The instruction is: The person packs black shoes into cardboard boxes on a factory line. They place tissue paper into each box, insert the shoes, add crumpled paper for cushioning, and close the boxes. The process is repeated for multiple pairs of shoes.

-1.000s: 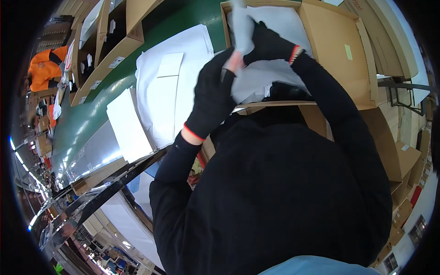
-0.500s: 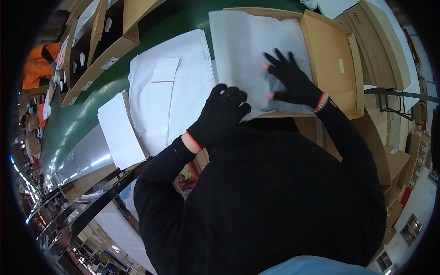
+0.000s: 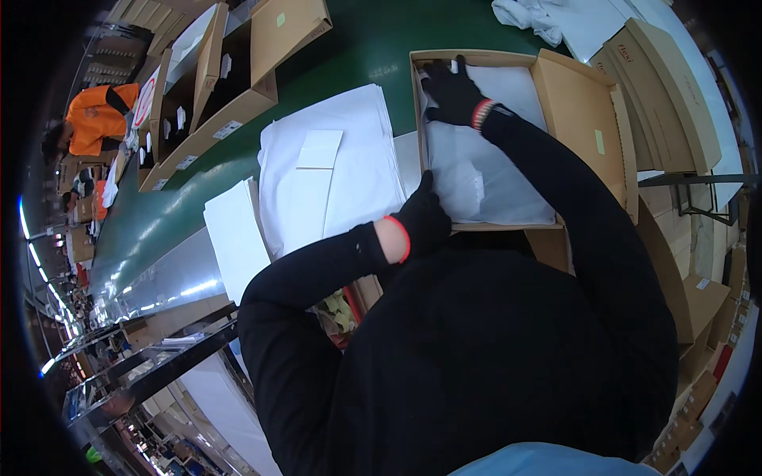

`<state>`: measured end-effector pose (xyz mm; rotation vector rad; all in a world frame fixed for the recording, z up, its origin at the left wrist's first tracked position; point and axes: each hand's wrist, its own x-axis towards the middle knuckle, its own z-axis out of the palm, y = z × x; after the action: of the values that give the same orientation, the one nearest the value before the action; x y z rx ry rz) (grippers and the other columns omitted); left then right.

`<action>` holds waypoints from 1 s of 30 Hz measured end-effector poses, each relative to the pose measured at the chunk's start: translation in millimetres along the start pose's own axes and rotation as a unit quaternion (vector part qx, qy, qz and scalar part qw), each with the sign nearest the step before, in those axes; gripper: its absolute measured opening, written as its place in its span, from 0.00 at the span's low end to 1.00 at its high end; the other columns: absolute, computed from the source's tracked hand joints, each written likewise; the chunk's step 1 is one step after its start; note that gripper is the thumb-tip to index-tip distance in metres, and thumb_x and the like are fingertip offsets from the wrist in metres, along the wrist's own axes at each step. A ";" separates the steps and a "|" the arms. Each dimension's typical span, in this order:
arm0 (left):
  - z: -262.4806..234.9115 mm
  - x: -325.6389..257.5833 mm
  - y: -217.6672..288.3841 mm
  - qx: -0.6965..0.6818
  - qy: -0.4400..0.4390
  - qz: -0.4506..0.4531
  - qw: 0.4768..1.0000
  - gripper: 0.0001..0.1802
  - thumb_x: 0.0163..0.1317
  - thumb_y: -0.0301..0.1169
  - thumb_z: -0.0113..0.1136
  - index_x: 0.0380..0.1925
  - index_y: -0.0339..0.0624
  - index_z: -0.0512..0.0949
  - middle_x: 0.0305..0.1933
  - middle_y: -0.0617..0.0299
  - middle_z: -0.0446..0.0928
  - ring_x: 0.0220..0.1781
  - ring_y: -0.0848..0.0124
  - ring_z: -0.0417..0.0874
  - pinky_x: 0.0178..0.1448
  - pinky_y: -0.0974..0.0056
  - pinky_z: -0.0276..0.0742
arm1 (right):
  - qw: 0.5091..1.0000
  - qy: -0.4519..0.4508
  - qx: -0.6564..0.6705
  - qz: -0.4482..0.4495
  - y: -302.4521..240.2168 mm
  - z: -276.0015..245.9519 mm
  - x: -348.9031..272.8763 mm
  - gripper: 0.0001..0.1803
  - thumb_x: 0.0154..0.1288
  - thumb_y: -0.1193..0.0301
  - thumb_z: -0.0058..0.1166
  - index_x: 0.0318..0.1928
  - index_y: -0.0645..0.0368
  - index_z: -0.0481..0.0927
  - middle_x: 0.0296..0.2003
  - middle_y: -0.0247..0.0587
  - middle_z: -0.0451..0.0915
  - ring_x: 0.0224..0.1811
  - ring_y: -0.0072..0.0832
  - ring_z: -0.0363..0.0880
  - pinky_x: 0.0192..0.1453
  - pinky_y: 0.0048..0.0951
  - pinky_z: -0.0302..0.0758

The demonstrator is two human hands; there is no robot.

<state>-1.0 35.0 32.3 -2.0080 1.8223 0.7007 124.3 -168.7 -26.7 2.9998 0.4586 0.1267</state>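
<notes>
An open cardboard box (image 3: 435, 59) holds a sheet of white tissue paper (image 3: 508, 170), which now lies inside its walls with a few creases. My right hand (image 3: 456, 97), in a black glove with bare fingertips, reaches across to the far left corner. Its fingers are spread on the paper by the wall. At the near left corner rests my left hand (image 3: 425, 220), also gloved. One finger stretches along the box's left edge, and the other fingers are partly hidden. Whatever lies under the paper is covered.
Left of the box lies a stack of white paper sheets (image 3: 361, 135) with a folded white piece (image 3: 319, 151) on top. Another white stack (image 3: 236, 230) sits beside it. Open cartons (image 3: 214, 131) stand far left, near a person in orange (image 3: 99, 119). Flat cardboard boxes (image 3: 659, 103) lean at right.
The tissue's left part, earlier hanging over the box's left side, is now inside. My right hand moved left and away to the far corner; my left hand moved right to the near corner.
</notes>
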 end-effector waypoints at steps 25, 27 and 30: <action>77.3 6.8 -20.9 -0.782 0.392 -0.083 0.478 0.45 0.69 0.55 0.48 0.73 0.41 0.43 0.66 0.49 0.66 0.63 0.63 0.72 0.62 0.60 0.71 | 0.949 0.110 0.294 -0.013 28.4 -113.4 -181.5 0.22 0.71 0.68 0.44 0.62 0.61 0.68 0.61 0.45 0.71 0.66 0.38 0.64 0.70 0.34 0.61; 52.6 12.0 -16.1 -0.697 0.387 -0.104 0.594 0.50 0.64 0.40 0.61 0.73 0.38 0.38 0.71 0.50 0.59 0.70 0.65 0.63 0.68 0.63 0.63 | 0.925 0.114 0.363 0.013 25.8 -73.0 -179.8 0.21 0.70 0.71 0.45 0.62 0.60 0.69 0.61 0.45 0.70 0.67 0.39 0.64 0.70 0.34 0.61; 62.4 7.8 -18.8 -0.703 0.391 -0.071 0.590 0.49 0.64 0.41 0.61 0.73 0.39 0.39 0.71 0.50 0.57 0.71 0.64 0.60 0.68 0.62 0.62 | 0.912 0.315 0.189 0.184 59.1 -5.6 -218.6 0.15 0.67 0.77 0.43 0.52 0.63 0.75 0.51 0.46 0.78 0.56 0.43 0.74 0.63 0.37 0.69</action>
<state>9.9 65.5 -24.8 -3.9317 1.2835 1.7846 -66.8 -290.2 -28.9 3.3253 -0.0698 1.1886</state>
